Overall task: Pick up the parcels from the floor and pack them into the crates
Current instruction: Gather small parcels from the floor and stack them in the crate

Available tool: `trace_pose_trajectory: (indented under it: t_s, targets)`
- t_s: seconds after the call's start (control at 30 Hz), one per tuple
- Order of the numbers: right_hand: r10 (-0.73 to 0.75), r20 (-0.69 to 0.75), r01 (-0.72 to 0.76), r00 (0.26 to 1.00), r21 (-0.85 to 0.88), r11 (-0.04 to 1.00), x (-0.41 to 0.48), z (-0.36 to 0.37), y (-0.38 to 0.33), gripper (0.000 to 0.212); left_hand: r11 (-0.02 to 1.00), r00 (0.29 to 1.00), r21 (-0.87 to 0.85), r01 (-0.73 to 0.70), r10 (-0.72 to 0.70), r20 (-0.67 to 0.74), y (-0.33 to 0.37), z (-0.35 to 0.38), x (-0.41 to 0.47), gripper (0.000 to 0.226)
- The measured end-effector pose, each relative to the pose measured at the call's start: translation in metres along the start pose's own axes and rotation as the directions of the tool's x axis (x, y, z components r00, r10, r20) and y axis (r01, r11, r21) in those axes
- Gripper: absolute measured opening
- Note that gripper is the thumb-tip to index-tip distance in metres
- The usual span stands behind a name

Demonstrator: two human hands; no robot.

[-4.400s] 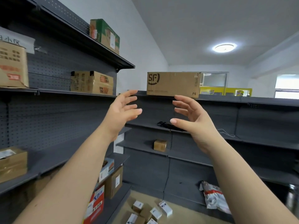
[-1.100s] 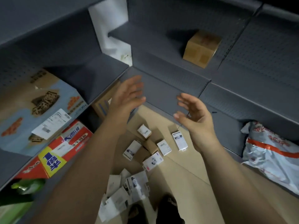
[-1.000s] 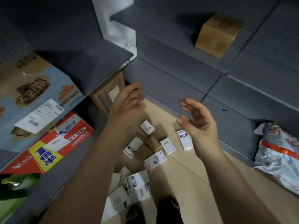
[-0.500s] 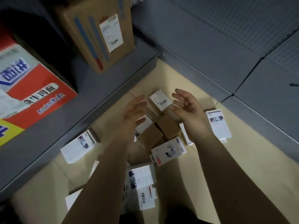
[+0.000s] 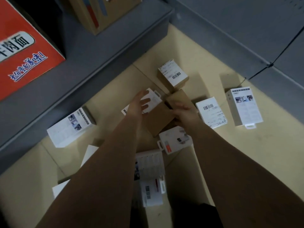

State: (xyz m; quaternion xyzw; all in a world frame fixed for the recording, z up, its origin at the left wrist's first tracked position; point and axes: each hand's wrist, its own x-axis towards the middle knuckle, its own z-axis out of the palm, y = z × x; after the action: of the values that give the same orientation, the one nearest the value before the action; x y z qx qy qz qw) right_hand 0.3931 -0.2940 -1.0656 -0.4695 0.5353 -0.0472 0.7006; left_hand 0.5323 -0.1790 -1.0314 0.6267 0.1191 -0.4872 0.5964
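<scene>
Several small parcels lie scattered on the beige floor (image 5: 205,51). In the middle sits a plain brown parcel (image 5: 158,120), with a second brown parcel (image 5: 180,97) just behind it. My left hand (image 5: 139,104) reaches down with straight fingers resting on the brown parcel's left side and over a small white parcel (image 5: 153,96). My right hand (image 5: 185,112) is on the brown parcel's right side, its fingers bent over the far edge. Other white labelled parcels (image 5: 172,74) (image 5: 212,112) (image 5: 245,106) lie around. No crate is in view.
A grey bottom shelf (image 5: 98,46) runs along the left, carrying a red carton (image 5: 24,51) and a brown carton (image 5: 102,10). Grey shelf panels (image 5: 246,30) close off the back right. More white parcels (image 5: 70,127) (image 5: 176,139) (image 5: 151,170) lie near my arms.
My view has dropped from the shelves to the floor. Both hands have come down from mid-air onto the brown parcel in the middle of the pile.
</scene>
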Motion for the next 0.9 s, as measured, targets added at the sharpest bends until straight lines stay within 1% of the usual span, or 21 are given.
trace_pose_trajectory:
  t_s: [0.1, 0.23, 0.33, 0.43, 0.5, 0.53, 0.63, 0.7, 0.77, 0.83, 0.9]
  targets:
    - [0.100, -0.004, -0.100, 0.995, -0.002, 0.995, 0.000, -0.005, 0.013, 0.039, 1.000, 0.999, 0.021, -0.014, 0.015, -0.040, -0.013, -0.007, 0.005, 0.054]
    - [0.134, 0.021, -0.135, 0.991, 0.041, 0.990, 0.002, 0.002, 0.016, 0.038, 0.998, 0.999, 0.070, -0.003, 0.006, -0.042, -0.021, -0.021, 0.016, 0.066]
    - [0.162, 0.007, -0.162, 0.987, 0.087, 0.983, 0.005, 0.006, 0.021, 0.030, 0.981, 0.999, 0.192, 0.040, -0.036, -0.026, -0.029, -0.031, 0.018, 0.072]
    - [0.265, -0.010, -0.263, 0.964, 0.061, 0.963, 0.005, 0.007, 0.033, 0.027, 0.966, 0.994, 0.232, 0.109, -0.107, -0.020, -0.044, -0.040, 0.016, 0.075]
    - [0.333, -0.005, -0.332, 0.943, 0.067, 0.941, 0.006, 0.010, 0.039, 0.037, 0.958, 0.988, 0.240, 0.156, -0.157, -0.016, -0.051, -0.043, 0.015, 0.077]
    - [0.354, 0.007, -0.353, 0.935, 0.075, 0.932, 0.006, 0.014, 0.041, 0.043, 0.949, 0.986, 0.270, 0.165, -0.168, -0.012, -0.053, -0.044, 0.015, 0.077]
    - [0.365, 0.013, -0.365, 0.931, 0.068, 0.929, 0.008, 0.022, 0.038, 0.048, 0.918, 0.984, 0.357, 0.174, -0.175, -0.029, -0.057, -0.045, 0.019, 0.082]
    - [0.371, -0.007, -0.370, 0.929, 0.057, 0.927, 0.009, 0.025, 0.036, 0.051, 0.916, 0.985, 0.364, 0.169, -0.173, -0.020, -0.058, -0.043, 0.021, 0.081]
    - [0.360, -0.023, -0.358, 0.933, 0.061, 0.932, 0.009, 0.025, 0.034, 0.050, 0.941, 0.992, 0.319, 0.111, -0.126, 0.028, -0.058, -0.041, 0.022, 0.071]
    - [0.336, -0.014, -0.336, 0.942, 0.038, 0.941, 0.009, 0.024, 0.032, 0.040, 0.945, 0.994, 0.323, 0.051, -0.078, 0.073, -0.057, -0.036, 0.018, 0.058]
    - [0.306, -0.021, -0.306, 0.952, 0.006, 0.952, 0.009, 0.023, 0.031, 0.026, 0.918, 0.995, 0.395, 0.039, -0.072, 0.068, -0.059, -0.032, 0.013, 0.055]
